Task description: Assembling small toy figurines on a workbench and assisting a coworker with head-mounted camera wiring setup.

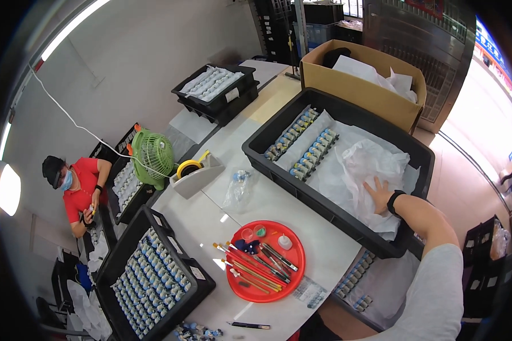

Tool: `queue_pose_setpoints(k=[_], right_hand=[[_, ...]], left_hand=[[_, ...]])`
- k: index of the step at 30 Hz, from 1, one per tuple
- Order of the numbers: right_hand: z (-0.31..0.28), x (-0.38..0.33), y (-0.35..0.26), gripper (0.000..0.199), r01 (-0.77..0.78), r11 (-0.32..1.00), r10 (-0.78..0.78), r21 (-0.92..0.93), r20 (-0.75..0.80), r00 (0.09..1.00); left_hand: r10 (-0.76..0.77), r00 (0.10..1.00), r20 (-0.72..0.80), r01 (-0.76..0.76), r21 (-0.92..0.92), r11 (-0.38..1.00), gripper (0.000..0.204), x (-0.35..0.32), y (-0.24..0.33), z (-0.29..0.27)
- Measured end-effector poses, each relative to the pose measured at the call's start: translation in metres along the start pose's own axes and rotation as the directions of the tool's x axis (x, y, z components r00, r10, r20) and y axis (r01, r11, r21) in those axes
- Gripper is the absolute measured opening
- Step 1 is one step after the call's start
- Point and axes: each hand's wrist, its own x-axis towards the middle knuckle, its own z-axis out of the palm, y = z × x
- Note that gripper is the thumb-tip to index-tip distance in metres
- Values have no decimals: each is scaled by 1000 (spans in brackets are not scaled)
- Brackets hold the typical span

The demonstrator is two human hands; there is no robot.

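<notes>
My right hand (pixel 378 196), with a black band on the wrist, reaches into a big black tray (pixel 338 213) on the right. Its fingers are spread on a crumpled white sheet (pixel 375 162), paper or thin plastic, and hold nothing that I can see. Two rows of small blue, white and yellow figurines (pixel 314 154) stand on white lining in the left part of that tray. My left hand does not show.
A red round tray (pixel 290 291) of brushes and paint pots lies on the table. Nearby stand a crate of figurines (pixel 151 284), a tape dispenser (pixel 198 177), a green fan (pixel 153 153) and a cardboard box (pixel 355 85). A person in red (pixel 85 187) works at the left.
</notes>
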Motion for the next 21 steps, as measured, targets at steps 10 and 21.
queue_pose_setpoints(k=[10,21], right_hand=[[-104,11,-19,104,465,788,-268,403,-457,848],[-68,23,-74,127,204,978,-205,28,4,979]], left_hand=[[-215,972,92,220,-48,974,29,10,0,10],[-274,954,122,286,-92,954,31,-18,2,7]])
